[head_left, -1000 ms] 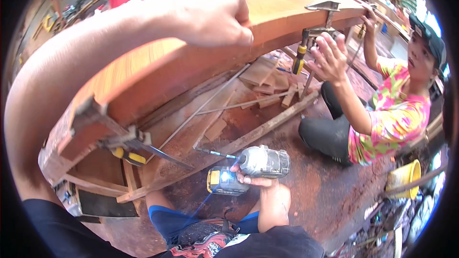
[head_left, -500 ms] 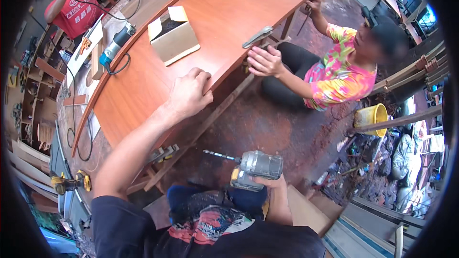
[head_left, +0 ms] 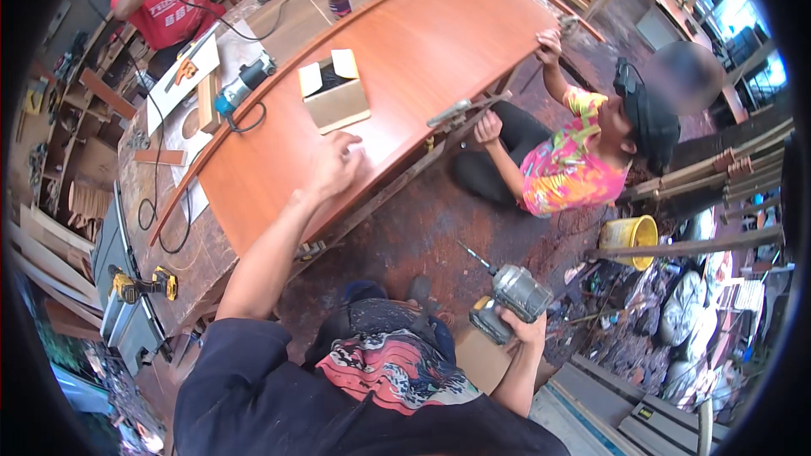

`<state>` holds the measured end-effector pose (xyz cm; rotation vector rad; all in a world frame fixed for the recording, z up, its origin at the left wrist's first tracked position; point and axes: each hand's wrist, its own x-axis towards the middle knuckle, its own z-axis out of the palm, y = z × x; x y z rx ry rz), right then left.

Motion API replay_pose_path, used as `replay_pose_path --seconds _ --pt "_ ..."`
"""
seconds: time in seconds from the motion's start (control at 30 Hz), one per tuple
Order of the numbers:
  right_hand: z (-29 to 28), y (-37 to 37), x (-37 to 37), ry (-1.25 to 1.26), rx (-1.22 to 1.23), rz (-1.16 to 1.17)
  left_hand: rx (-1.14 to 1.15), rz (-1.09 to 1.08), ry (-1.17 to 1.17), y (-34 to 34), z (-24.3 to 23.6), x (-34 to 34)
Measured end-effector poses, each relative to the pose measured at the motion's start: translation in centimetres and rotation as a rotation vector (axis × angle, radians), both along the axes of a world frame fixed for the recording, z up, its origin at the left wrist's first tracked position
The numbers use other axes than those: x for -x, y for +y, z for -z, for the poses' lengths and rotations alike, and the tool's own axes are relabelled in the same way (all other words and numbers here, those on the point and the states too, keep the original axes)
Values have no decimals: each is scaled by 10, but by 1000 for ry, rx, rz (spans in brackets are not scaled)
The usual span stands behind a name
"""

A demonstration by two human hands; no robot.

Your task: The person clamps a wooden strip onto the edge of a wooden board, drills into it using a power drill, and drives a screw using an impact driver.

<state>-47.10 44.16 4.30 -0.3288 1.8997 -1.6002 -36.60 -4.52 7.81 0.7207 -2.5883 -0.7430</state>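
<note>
My right hand grips a cordless drill by its handle, low over the floor, its long bit pointing up and to the left. My left hand is over the reddish-brown wooden panel, just below an open cardboard box with dark contents. Its fingers are loosely bent and apart, and I see nothing held in them. A metal clamp sits at the panel's near edge. Beside it is the fist of a crouching co-worker, whose other hand holds the panel's far right corner.
A blue-grey power tool with a cord lies beyond the panel's curved strip. Another yellow drill rests at the left. A yellow bucket and bagged rubbish stand at the right. A person in red is at the back left.
The drill in my right hand has moved right and down. My left hand has shifted from the panel's edge towards the box. The co-worker's near hand has closed beside the clamp.
</note>
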Motion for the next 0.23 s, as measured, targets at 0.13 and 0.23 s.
replay_pose_path --seconds 0.13,0.23 --pt "-1 -11 3 233 -53 -172 296 -134 196 -90 -24 10" --pt "-24 -37 -4 234 -38 -202 408 -67 -305 -144 -34 34"
